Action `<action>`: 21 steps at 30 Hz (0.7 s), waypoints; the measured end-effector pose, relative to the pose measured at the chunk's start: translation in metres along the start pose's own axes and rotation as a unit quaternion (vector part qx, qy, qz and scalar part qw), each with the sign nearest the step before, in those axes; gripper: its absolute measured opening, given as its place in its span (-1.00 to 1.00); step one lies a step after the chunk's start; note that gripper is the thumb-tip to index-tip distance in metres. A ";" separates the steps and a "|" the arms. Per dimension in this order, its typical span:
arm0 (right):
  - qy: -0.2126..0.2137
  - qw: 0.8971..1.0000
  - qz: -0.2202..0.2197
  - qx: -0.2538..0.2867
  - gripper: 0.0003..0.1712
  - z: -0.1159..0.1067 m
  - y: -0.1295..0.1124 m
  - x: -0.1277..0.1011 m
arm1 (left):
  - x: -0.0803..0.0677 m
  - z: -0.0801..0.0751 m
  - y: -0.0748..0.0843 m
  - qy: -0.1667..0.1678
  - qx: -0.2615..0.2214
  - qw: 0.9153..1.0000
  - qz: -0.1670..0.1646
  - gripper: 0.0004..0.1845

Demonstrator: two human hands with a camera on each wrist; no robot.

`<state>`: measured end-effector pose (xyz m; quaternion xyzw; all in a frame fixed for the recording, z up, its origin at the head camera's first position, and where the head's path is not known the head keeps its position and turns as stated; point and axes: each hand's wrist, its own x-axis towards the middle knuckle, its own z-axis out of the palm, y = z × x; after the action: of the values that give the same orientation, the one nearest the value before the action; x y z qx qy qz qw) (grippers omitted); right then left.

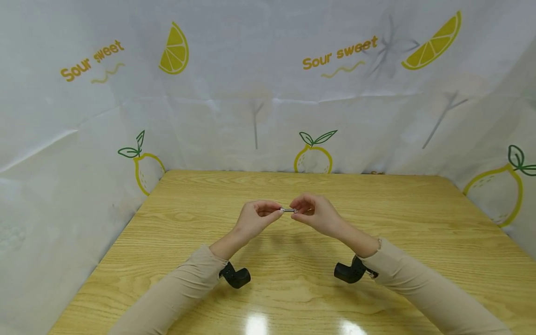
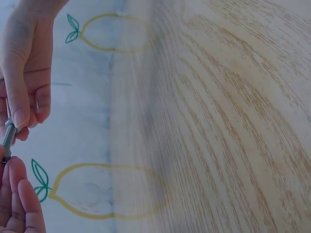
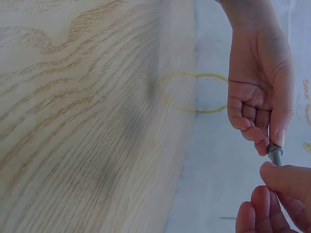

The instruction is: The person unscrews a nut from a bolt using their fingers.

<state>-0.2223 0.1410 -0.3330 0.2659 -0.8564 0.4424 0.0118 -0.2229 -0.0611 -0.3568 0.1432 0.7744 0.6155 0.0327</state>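
A small silver metal bolt [image 1: 288,210] is held level in the air between both hands, above the table. My left hand [image 1: 252,219] pinches one end between thumb and fingertips. In the right wrist view, a wider head with a washer-like ring [image 3: 275,150] shows at that left hand's fingertips. My right hand [image 1: 321,217] pinches the opposite end, where a nut-like piece [image 2: 10,124] shows by the thumb in the left wrist view. Part of the threaded shank [image 3: 276,159] is bare between the hands; fingertips hide the rest.
The wood-grain table [image 1: 284,298] lies beneath both forearms. Behind it hangs a white cloth [image 1: 234,60] printed with lemons and lettering, meeting the table's back edge. A black curved mount [image 1: 237,276] sits at the left wrist, and another black mount [image 1: 350,271] at the right.
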 end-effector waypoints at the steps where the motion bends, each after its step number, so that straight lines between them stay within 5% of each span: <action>1: 0.002 1.000 -0.001 -0.003 -0.76 0.000 0.000 0.000 | 0.000 0.000 0.000 0.000 -0.003 1.000 -0.004 -0.79; 21: -0.007 1.000 0.007 -0.016 -0.76 0.000 0.000 0.000 | 0.001 0.000 -0.001 0.002 -0.002 1.000 -0.008 -0.79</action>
<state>-0.2219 0.1407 -0.3329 0.2628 -0.8653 0.4267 0.0074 -0.2237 -0.0615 -0.3575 0.1350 0.7742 0.6173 0.0363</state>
